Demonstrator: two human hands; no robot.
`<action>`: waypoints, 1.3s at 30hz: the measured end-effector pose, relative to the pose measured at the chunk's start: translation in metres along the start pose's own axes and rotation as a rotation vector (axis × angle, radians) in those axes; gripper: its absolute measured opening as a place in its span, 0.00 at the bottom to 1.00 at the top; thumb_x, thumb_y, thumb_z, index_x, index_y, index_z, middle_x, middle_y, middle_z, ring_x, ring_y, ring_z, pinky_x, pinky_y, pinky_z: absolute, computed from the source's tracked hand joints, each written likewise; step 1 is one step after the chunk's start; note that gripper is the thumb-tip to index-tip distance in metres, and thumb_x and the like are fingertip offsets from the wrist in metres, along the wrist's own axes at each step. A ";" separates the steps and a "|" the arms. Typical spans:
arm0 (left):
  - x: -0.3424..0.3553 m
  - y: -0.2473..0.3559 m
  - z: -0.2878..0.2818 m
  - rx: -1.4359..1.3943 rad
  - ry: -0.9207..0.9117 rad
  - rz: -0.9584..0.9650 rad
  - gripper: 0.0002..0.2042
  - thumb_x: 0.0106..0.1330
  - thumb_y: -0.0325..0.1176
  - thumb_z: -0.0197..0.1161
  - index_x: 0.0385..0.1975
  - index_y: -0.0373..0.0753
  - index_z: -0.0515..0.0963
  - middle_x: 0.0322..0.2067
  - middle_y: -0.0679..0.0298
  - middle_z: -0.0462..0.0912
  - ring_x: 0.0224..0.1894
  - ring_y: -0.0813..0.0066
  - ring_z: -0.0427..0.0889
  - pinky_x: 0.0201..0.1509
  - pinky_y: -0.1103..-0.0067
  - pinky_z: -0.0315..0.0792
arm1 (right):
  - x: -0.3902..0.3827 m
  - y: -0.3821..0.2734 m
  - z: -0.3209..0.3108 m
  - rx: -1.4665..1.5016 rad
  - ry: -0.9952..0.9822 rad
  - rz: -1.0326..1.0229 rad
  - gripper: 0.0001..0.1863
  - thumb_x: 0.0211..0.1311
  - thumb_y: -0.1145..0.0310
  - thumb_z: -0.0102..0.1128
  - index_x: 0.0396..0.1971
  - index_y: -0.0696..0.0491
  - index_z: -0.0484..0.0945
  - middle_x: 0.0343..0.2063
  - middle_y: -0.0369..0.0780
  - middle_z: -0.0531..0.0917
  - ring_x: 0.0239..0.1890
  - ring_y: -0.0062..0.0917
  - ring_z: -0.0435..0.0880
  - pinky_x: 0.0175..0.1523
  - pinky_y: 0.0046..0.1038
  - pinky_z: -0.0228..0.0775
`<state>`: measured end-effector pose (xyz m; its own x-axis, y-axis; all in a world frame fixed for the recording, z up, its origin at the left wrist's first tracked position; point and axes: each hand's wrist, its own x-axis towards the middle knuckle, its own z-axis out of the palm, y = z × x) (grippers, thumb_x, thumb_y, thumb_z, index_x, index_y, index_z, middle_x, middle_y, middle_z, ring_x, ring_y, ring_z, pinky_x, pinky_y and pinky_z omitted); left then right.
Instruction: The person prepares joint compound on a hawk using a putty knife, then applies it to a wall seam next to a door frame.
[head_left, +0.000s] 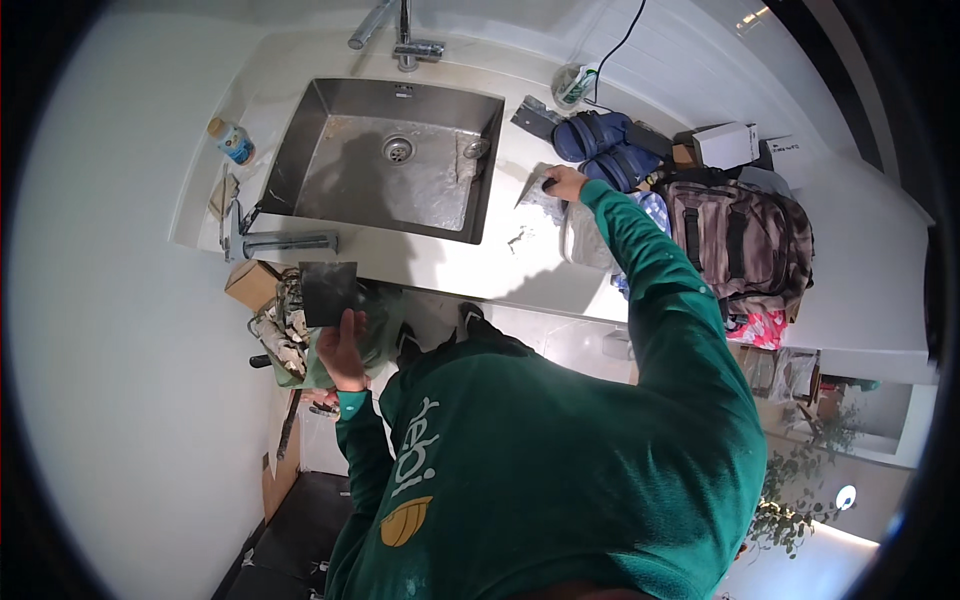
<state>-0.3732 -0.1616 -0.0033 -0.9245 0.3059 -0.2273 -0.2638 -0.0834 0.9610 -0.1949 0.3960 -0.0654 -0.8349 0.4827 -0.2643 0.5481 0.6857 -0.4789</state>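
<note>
A dark square sheet (330, 293) is held up just beyond the front edge of the desk (515, 268), above a green bag (378, 335), pinched at its lower edge by the fingers of the left hand (343, 355). The right hand (567, 184) reaches over the desk to the right of the sink (410, 190), its fingers closed on a small dark piece (548, 183), too small to identify. Just beyond that hand lie navy sandals (590, 135), with a camouflage backpack (745, 245) farther right. A bottle (235, 145) stands left of the sink, and a faucet (405, 52) rises behind it.
</note>
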 end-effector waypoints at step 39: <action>0.022 -0.003 0.023 -0.297 -0.283 -0.155 0.09 0.71 0.30 0.61 0.48 0.35 0.78 0.42 0.57 0.86 0.40 0.68 0.87 0.39 0.79 0.79 | -0.207 -0.152 0.089 -0.405 0.266 -0.287 0.23 0.56 0.70 0.58 0.54 0.58 0.79 0.44 0.42 0.78 0.49 0.37 0.75 0.51 0.34 0.75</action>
<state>-0.3863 -0.1332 -0.0070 -0.7671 0.5805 -0.2731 -0.4991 -0.2727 0.8225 -0.1100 0.1432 -0.0122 -0.9409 0.3303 0.0747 0.3196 0.9390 -0.1269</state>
